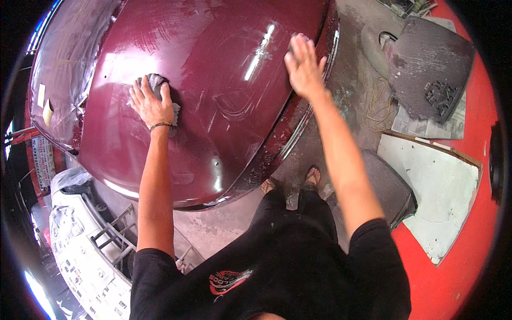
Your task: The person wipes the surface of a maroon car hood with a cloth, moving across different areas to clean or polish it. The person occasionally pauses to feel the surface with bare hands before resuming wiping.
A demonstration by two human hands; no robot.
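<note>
A wet, glossy maroon car panel (213, 133) fills the upper middle, with streaks and smears across its surface. On its left part my left hand (152, 106) presses down on a bunched grey rag (156, 81), fingers spread over it; the rag's edges show around the palm. My right hand (305, 66) lies flat near the panel's right edge, fingers stretched out and slightly blurred. A small dark patch shows beside those fingertips; whether it is something under the hand I cannot tell. A thin dark band circles my left wrist.
Plastic sheeting (58, 69) covers the car's far-left part. A white car part masked with paper (90, 261) and a metal frame (114, 234) stand at lower left. Dark panels (426, 66) and a white board (432, 186) lie at right, partly on red floor. My feet stand close to the car.
</note>
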